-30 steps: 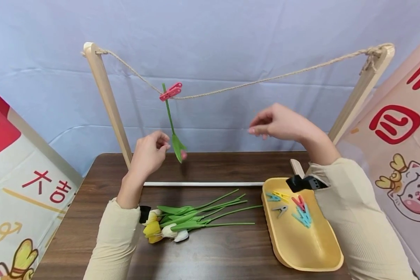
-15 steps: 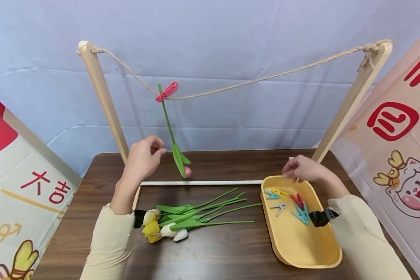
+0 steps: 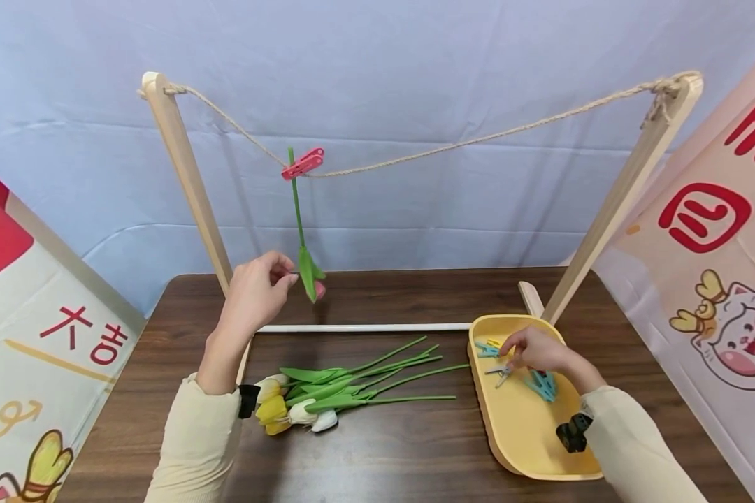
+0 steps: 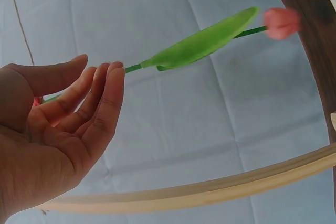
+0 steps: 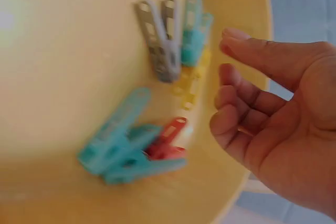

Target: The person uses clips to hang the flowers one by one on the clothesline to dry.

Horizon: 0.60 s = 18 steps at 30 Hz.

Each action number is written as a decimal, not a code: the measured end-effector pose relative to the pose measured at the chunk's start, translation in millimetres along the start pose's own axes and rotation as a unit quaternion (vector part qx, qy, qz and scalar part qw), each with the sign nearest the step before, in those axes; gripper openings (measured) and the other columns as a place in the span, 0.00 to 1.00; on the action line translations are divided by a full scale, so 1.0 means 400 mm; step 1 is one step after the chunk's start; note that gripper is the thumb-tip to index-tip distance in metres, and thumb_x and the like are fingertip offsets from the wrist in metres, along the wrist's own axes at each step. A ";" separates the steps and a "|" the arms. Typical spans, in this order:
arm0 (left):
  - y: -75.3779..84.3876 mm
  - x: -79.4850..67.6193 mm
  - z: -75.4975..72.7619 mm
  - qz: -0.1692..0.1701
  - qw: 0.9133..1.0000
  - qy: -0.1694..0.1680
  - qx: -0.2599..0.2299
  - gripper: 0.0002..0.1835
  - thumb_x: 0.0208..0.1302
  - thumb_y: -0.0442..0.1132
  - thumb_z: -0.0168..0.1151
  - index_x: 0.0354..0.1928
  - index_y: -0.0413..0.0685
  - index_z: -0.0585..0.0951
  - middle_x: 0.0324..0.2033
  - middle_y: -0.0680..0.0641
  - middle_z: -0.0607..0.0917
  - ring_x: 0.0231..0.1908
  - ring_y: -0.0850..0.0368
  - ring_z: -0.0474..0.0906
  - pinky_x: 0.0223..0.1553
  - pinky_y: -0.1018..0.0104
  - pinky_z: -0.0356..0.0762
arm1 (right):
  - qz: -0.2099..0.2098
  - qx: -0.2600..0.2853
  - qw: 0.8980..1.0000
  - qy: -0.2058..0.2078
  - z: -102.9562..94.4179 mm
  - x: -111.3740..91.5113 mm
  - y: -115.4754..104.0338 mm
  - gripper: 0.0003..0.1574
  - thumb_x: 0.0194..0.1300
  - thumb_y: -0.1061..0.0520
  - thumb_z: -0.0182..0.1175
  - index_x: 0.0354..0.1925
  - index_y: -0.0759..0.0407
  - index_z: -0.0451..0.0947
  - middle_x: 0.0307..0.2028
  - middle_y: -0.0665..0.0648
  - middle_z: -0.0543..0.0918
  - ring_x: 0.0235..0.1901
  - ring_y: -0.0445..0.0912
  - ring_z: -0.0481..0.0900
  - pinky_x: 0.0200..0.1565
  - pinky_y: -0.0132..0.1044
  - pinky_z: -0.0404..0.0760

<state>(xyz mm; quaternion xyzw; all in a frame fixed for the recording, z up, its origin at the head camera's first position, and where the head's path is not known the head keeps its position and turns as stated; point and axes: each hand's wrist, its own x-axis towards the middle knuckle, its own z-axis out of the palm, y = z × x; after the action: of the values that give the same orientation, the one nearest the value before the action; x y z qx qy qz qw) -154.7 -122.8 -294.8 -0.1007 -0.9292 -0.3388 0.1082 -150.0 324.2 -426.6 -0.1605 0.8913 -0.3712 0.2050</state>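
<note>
The worktop [image 3: 384,454] carries a wooden frame [image 3: 189,175] strung with rope [image 3: 415,156] toward its back edge. Nearer the right edge sits a yellow tray [image 3: 522,447]; left of it lies a bunch of tulips [image 3: 327,399]. One pink tulip [image 3: 305,267] hangs head-down beside the left hand [image 3: 254,290], its fingers loosely bent, empty. The right hand [image 3: 539,349], fingers parted and empty, is near the tray's pegs [image 3: 544,385]. A pink peg [image 3: 303,163] clips the hanging stem to the rope.

the long sleeves [image 3: 193,433] are plain cream, with black devices [image 3: 572,433] worn at their ends.
</note>
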 end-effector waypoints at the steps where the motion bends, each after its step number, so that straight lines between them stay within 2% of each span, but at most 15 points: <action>1: -0.001 -0.002 0.001 -0.002 1.000 -0.002 0.000 0.05 0.60 0.31 0.57 0.36 0.37 0.78 0.28 0.43 0.81 0.29 0.50 0.76 0.32 0.58 0.70 | -0.005 -0.008 1.000 0.002 0.009 0.004 0.004 0.10 0.50 0.70 0.63 0.35 0.73 0.79 0.18 0.54 0.76 0.15 0.38 0.66 0.18 0.31 0.67; 7: -0.006 -0.007 0.010 -0.006 1.000 -0.005 -0.002 0.05 0.59 0.32 0.58 0.36 0.37 0.78 0.28 0.43 0.82 0.30 0.49 0.77 0.34 0.56 0.71 | -0.013 -0.045 0.999 0.010 0.062 0.028 0.016 0.06 0.49 0.66 0.66 0.30 0.65 0.81 0.18 0.51 0.77 0.19 0.40 0.72 0.25 0.33 0.69; 11: -0.006 -0.011 0.016 -0.006 1.000 -0.011 -0.002 0.05 0.59 0.32 0.59 0.35 0.37 0.78 0.28 0.44 0.82 0.30 0.50 0.77 0.34 0.56 0.72 | -0.017 -0.055 0.998 0.021 0.088 0.041 0.020 0.04 0.47 0.65 0.67 0.26 0.62 0.82 0.17 0.49 0.77 0.18 0.38 0.72 0.25 0.33 0.69; 18: -0.009 -0.018 0.023 -0.003 1.000 -0.015 -0.001 0.04 0.59 0.32 0.59 0.34 0.38 0.79 0.27 0.45 0.81 0.29 0.52 0.77 0.32 0.57 0.72 | -0.024 -0.099 0.993 0.060 0.101 0.041 0.023 0.05 0.46 0.67 0.65 0.20 0.59 0.80 0.18 0.47 0.78 0.19 0.36 0.70 0.24 0.30 0.70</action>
<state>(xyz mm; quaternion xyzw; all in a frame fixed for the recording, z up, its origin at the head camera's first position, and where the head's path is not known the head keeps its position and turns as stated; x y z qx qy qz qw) -150.0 -120.2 -305.7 -0.1034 -0.9305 -0.3387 0.0936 -145.8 298.9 -463.2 -0.1789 0.9301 -0.2953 0.1256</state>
